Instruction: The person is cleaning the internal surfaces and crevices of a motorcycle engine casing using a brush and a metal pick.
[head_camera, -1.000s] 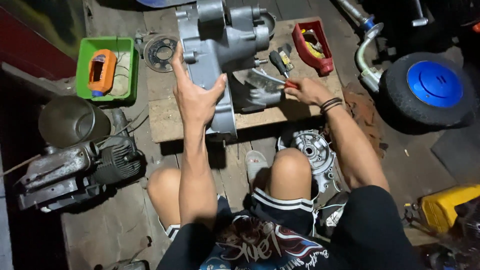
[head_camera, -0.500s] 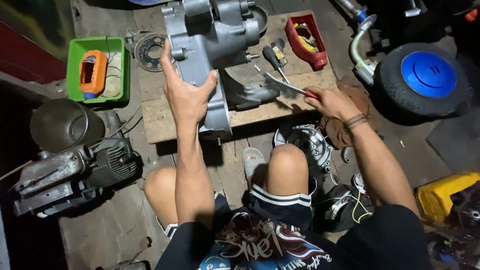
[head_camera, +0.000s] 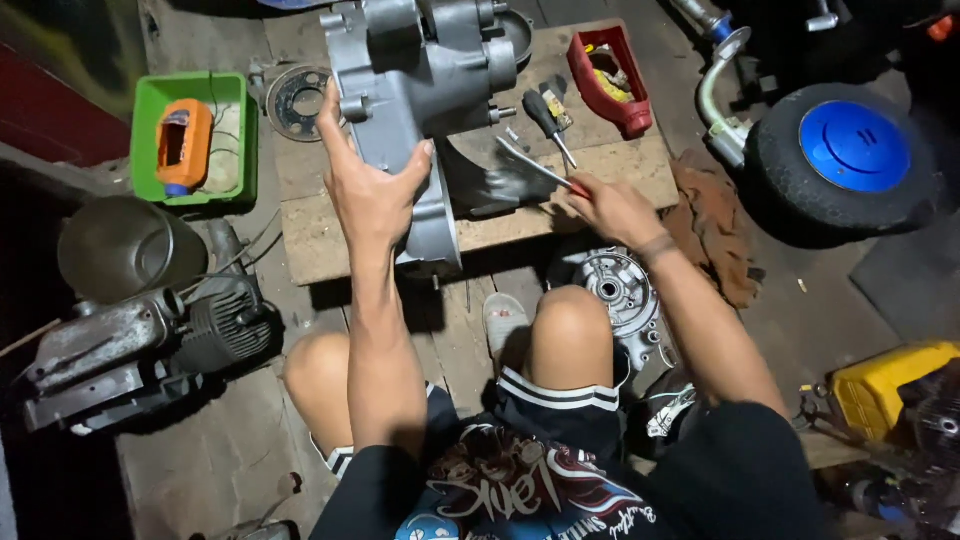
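Note:
A grey metal engine casing (head_camera: 420, 90) lies on a wooden board (head_camera: 600, 170) in front of my knees. My left hand (head_camera: 372, 185) presses on the casing's long lower part, fingers spread around it. My right hand (head_camera: 612, 208) grips a red-handled screwdriver (head_camera: 535, 165) whose metal shaft points up-left toward the casing. A second screwdriver with a black handle (head_camera: 545, 115) lies loose on the board near a red plastic tray (head_camera: 610, 78).
A green tray (head_camera: 235, 140) holding an orange device stands at the left beside a round plate (head_camera: 295, 100). An old engine (head_camera: 140, 350) lies at lower left. A round metal cover (head_camera: 620, 290) sits by my right knee, a brown rag (head_camera: 715, 230) and blue-hubbed wheel (head_camera: 850, 150) at right.
My right hand has drawn the screwdriver a little away from the casing toward the right. My left hand stays on the casing. The view has shifted slightly.

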